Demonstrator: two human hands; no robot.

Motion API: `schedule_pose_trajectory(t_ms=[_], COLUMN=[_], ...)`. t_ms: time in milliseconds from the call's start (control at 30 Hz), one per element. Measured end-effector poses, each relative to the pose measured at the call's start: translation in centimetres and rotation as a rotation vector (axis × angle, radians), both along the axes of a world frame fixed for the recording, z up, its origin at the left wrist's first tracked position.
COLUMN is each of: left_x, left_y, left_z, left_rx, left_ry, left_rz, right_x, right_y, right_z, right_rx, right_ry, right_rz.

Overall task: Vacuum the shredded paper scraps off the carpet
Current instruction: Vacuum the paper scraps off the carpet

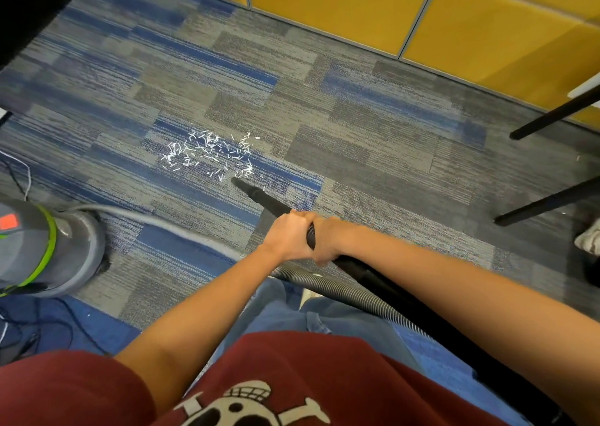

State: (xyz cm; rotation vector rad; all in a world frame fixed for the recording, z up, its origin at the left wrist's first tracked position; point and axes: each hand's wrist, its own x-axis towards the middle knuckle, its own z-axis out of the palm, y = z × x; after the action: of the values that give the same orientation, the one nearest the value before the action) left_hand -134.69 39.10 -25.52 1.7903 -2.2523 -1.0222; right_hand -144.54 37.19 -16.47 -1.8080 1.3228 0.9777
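Both hands are on the black wand (263, 198), seen from the head cam. The left hand (285, 235) grips it in front, and the right hand (326, 245) is wrapped round it just behind, so the two are touching. The nozzle tip is down at the carpet (341, 117), right at the near edge of the shredded paper scraps (211, 154), a loose white patch on a blue stripe. A grey ribbed hose (350, 291) curves left toward the grey canister vacuum (48, 247) with the green band. Yellow panels (454, 13) run along the top, and black furniture legs (552, 119) are on the right.
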Motion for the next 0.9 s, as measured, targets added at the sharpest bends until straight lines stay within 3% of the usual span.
schedule_pose_trajectory(t_ms=[567, 900], left_x=[-2.2, -4.8], left_y=[-1.6, -3.1], left_z=[-1.9, -0.3], left_rx=[0.153, 0.107], left_ry=[0.021, 0.041], left_rz=[-0.058, -0.126], right_x=[-1.6, -3.8], right_y=[-0.3, -1.3], right_z=[-1.9, 0.4], right_rx=[0.002, 0.000], right_ry=[-0.011, 0.038], right_rz=[-0.204, -0.135])
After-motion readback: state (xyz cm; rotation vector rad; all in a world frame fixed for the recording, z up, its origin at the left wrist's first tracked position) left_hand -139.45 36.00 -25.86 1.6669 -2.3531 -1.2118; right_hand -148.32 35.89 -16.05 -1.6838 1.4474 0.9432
